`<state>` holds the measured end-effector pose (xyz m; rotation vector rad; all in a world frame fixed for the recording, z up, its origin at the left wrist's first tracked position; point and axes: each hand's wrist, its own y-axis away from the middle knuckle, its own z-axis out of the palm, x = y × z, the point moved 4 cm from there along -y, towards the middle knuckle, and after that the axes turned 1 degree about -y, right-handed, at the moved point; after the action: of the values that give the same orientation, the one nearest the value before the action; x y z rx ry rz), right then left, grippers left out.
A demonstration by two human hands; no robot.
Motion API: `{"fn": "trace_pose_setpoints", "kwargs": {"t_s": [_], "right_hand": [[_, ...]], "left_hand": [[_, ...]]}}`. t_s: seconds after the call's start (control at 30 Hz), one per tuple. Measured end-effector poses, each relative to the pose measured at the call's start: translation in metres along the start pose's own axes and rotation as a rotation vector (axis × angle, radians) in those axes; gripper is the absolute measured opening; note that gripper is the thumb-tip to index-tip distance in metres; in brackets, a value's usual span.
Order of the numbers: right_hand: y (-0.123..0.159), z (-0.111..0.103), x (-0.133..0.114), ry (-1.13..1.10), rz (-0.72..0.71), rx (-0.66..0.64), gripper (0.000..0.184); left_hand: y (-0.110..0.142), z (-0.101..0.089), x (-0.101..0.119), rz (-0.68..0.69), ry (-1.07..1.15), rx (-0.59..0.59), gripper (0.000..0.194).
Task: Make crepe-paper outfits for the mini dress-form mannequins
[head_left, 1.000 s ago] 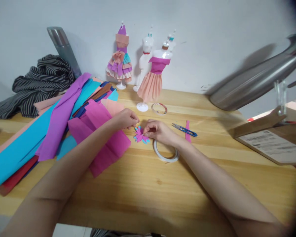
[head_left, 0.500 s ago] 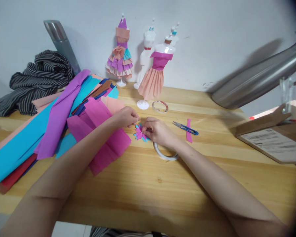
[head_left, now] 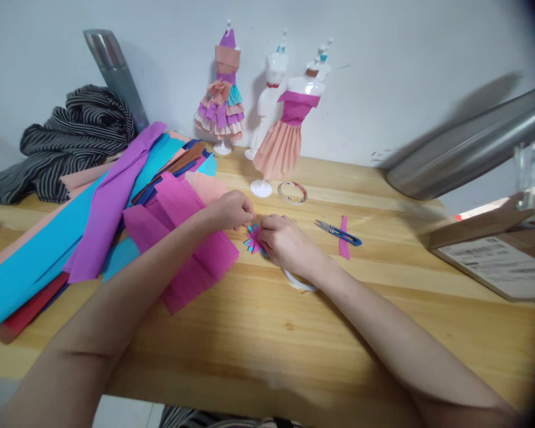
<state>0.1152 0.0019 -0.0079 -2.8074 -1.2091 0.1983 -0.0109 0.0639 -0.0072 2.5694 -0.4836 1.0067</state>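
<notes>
Spreading over the bench [head_left: 249, 351], a magenta sheet [head_left: 205, 267] is lying partly hidden behind the left forearm. A white ring [head_left: 299, 284] is showing in part from under the right wrist. Just beyond it, a small pink-and-blue paper flower [head_left: 252, 241] is sitting between the hands. The right hand [head_left: 288, 241] is curling its fingers over the flower's right side; whether they are gripping it, I cannot tell. The left hand [head_left: 232, 211] is holding its fingers bent inward just beside the flower, and I cannot tell if anything is between them. To the right, blue snips [head_left: 351, 238] are lying across a pink strip [head_left: 344, 249]. Farther back, a dress form with a pleated peach skirt [head_left: 280, 148] is standing behind a bracelet [head_left: 294, 203]; another, in ruffles [head_left: 220, 110], is standing near the wall [head_left: 383, 71].
</notes>
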Motion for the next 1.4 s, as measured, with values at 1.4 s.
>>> {"fn": "trace_pose_setpoints", "kwargs": {"t_s": [1.4], "right_hand": [[0.005,-0.006,0.016,-0.320,0.154,-0.006,0.024]], "left_hand": [[0.004,0.032,0.002,-0.012,-0.132,-0.004,0.003]]}}
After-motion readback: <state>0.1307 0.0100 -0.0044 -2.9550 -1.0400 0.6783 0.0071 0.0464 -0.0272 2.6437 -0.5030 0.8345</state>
